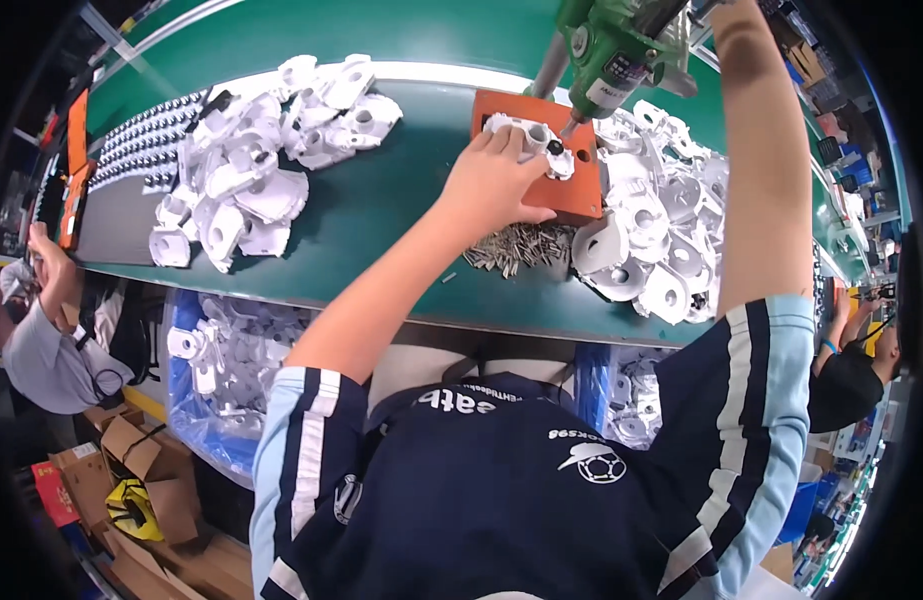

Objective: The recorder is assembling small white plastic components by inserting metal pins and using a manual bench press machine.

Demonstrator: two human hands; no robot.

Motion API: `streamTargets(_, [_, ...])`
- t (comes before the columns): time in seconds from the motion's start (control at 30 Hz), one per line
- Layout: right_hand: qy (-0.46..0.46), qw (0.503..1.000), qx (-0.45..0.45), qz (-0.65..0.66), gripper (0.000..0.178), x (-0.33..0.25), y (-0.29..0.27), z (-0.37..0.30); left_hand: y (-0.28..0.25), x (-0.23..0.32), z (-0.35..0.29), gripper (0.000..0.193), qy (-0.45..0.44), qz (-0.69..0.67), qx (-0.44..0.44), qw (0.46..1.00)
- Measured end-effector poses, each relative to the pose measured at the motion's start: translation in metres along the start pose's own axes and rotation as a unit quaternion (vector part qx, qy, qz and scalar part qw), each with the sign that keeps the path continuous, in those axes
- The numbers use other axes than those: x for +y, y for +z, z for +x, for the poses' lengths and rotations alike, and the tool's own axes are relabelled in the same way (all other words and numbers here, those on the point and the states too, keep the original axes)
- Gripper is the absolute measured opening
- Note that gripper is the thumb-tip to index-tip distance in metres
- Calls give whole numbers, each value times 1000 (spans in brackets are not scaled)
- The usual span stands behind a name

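Note:
My left hand (494,185) presses its fingers over a white plastic part (534,132) with a round boss and a small black piece. That part rests on an orange fixture block (579,195), with my thumb by the block's near edge. Just above the part's right side hangs the narrow tip of a green bench press or drill head (621,62); I cannot tell whether the tip touches it. My right forearm (764,150) stretches up past the machine's right side, and the hand lies beyond the top edge. Small metal pins (521,250) lie heaped beside the block's near side.
White plastic parts are piled left (236,175) and right (656,220) on the green bench (411,270). Rows of dark-and-silver pieces (146,145) lie far left. Below the bench edge stand blue-lined bins of white parts (226,355). Other people work at both sides.

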State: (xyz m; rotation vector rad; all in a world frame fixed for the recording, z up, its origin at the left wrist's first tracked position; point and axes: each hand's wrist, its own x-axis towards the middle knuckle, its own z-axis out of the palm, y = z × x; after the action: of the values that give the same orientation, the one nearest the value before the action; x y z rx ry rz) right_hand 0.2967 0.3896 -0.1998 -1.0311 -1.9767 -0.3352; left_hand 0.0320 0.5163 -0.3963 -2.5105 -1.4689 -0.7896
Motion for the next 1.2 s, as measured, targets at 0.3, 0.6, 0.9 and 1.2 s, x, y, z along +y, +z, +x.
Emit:
streamTargets(0.3, [-162,851,-493,82,34,48,52,15,7,14,26,55,50,-27,25,998])
streamTargets(0.6, [76,741,-261,615,52,93,2,106,0,12,76,55,-18,-132,-74,988])
streamTargets(0.9, [380,806,-38,451,35,226,181,161,-2,-6,101,43,34,-107,-178,978])
streamTargets(1.2, [222,874,-396,175,44,273,135,21,-32,-17,110,48,-9,-108,-192,975])
